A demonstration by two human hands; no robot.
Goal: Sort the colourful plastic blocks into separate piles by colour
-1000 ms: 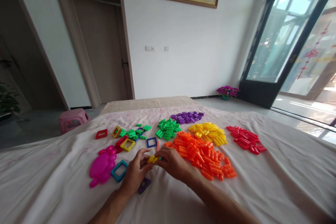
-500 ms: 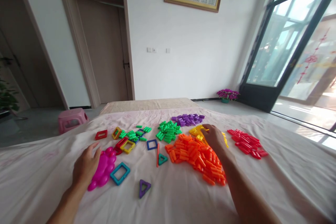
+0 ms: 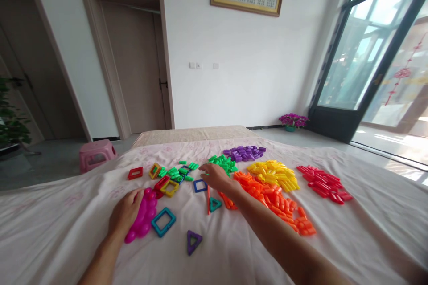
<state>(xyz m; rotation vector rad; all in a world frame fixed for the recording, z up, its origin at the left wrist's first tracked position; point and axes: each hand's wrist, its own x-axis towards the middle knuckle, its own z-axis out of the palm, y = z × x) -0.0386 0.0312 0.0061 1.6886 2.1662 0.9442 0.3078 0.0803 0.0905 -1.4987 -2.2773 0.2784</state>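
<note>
My left hand point(image 3: 125, 213) is at the left edge of a magenta, bumpy-edged plastic piece point(image 3: 145, 216), its fingers drawn together. Whatever they may hold is hidden. Over the left edge of the green tube-like block pile point(image 3: 224, 162) reaches my right hand point(image 3: 216, 176), thumb and fingers apart with nothing seen between them. Just below it are a blue square frame tile point(image 3: 199, 185), a thin orange-red stick point(image 3: 208, 200) and a teal triangle tile point(image 3: 215, 205). My right forearm crosses above the orange blocks point(image 3: 277, 200), covering part of them.
Yellow blocks point(image 3: 272, 173), purple blocks point(image 3: 244, 153) and red blocks point(image 3: 324, 182) lie in piles on the pale cloth point(image 3: 234, 254). Leftward are loose green blocks point(image 3: 173, 173), a yellow square tile point(image 3: 169, 189) and a red tile point(image 3: 135, 173). Nearer lie a cyan square tile point(image 3: 163, 221) and purple triangle point(image 3: 193, 242).
My right hand has moved left from the yellow pile to the green blocks. My left hand's fingers have drawn together at the magenta piece. The view has shifted slightly.
</note>
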